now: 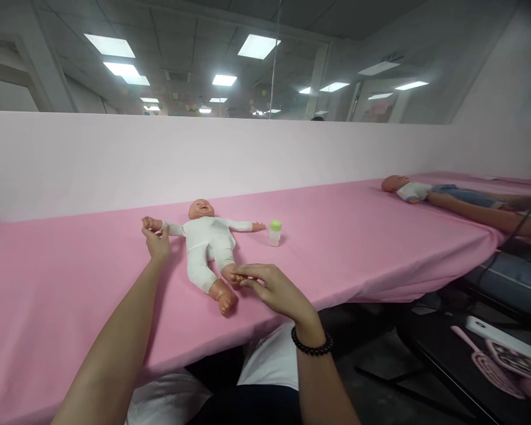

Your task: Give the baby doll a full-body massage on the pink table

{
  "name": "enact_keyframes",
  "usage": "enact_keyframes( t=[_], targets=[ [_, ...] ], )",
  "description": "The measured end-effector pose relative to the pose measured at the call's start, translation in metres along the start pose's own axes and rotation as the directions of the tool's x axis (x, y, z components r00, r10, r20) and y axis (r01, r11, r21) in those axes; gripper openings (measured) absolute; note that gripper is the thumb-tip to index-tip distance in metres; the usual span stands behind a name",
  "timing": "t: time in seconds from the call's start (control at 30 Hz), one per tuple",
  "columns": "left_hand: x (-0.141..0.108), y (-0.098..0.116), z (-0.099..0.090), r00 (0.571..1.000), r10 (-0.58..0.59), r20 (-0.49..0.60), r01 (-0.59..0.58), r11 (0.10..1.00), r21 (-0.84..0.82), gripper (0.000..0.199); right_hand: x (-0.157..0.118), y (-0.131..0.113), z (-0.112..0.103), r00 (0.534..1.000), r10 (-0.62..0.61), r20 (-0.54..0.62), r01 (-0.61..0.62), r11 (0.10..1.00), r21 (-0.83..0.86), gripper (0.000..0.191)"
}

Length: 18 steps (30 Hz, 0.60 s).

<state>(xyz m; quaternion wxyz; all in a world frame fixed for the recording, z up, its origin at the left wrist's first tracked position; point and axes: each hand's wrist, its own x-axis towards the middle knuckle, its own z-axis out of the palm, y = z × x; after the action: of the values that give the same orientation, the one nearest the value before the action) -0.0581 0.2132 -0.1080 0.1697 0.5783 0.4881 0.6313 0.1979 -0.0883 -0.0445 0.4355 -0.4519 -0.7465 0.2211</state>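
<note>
A baby doll (207, 236) in a white long-sleeved suit lies on its back on the pink cloth, arms spread and bare feet toward me. My left hand (158, 243) is closed around the doll's forearm near its hand, at the left. With thumb and fingertips, my right hand (272, 286) lightly grips the toes of the doll's foot on the right side of the picture; a black bead bracelet circles that wrist. Beside the doll's other hand stands a small clear bottle (274, 234) with a green cap, touched by neither hand.
The pink-covered table (336, 248) runs along a white wall below a wide glass pane. Far right, another person's arm (473, 212) reaches to a second doll (413, 190). A black chair (429, 348) at lower right holds a phone and a pink fan-like item.
</note>
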Motion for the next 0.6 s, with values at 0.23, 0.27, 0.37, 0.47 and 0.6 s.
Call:
enact_keyframes(
  t=[0.23,0.27,0.37,0.47,0.6],
  targets=[
    [-0.027,0.04,0.009,0.762,0.547,0.348,-0.614,0.781,0.116,0.035,0.057,0.013,0.052,0.994,0.021,-0.106,-0.021,1.0,0.002,0.044],
    [-0.028,0.041,0.01,0.73,0.571,0.376,-0.653,0.745,0.137,0.034,0.06,0.013,0.056,0.993,0.019,-0.115,-0.019,1.0,0.0,0.044],
    [-0.029,0.041,0.009,0.761,0.546,0.351,-0.628,0.756,0.186,0.036,0.058,0.012,0.055,0.991,-0.002,-0.134,0.006,1.0,0.026,0.04],
    [-0.026,0.04,0.007,0.886,0.396,0.241,-0.438,0.885,0.156,0.041,0.041,0.007,0.04,0.994,-0.005,-0.112,0.013,0.997,0.072,0.035],
    [-0.013,0.023,0.004,0.999,0.037,0.021,-0.038,0.998,0.04,0.048,0.011,0.002,0.009,1.0,0.006,-0.028,-0.005,0.999,0.041,0.032]
  ],
)
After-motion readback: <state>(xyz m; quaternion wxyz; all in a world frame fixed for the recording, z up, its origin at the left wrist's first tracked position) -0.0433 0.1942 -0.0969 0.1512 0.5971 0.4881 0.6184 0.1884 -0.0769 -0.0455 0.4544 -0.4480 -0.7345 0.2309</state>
